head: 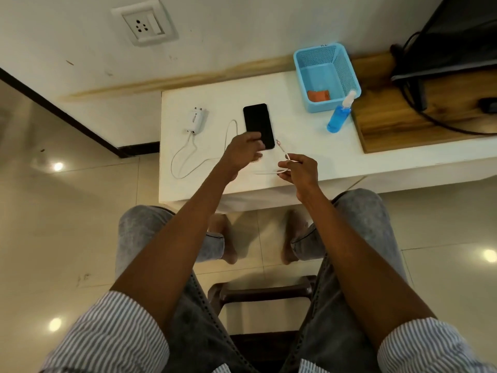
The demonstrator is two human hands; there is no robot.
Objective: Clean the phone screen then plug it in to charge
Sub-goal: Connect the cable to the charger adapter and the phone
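The left hand's (pixel 243 152) fingers (pixel 254 138) were curled onto the near left corner of the phone (pixel 258 125), gripping its lower edge. The right hand's (pixel 298 169) fingers (pixel 286 165) pinched the white cable (pixel 188 154) a little behind its plug (pixel 279 144), which pointed up toward the phone's near right corner and lay just beside it, not yet in the port.

The phone lay flat on the white worktop (pixel 295 146), screen up and dark, its long side running away from the person. From the right hand the cable ran under the left wrist, looped to the left of the phone and ended at the white charger (pixel 195 121), which lay on the worktop well left of the phone with its pins pointing toward the wall. Up the wall, further left of the phone, sat a white socket (pixel 145 24), nothing in it.

Right of the phone and further back stood a blue basket (pixel 347 74) with an orange cloth (pixel 318 95) in its near corner. A spray bottle (pixel 339 114) of blue liquid stood just beside the basket's near right corner. Further right of the phone lay a wooden board (pixel 390 125) with black cords across it.

The person sat with knees in grey jeans below the worktop, striped sleeves rolled up.
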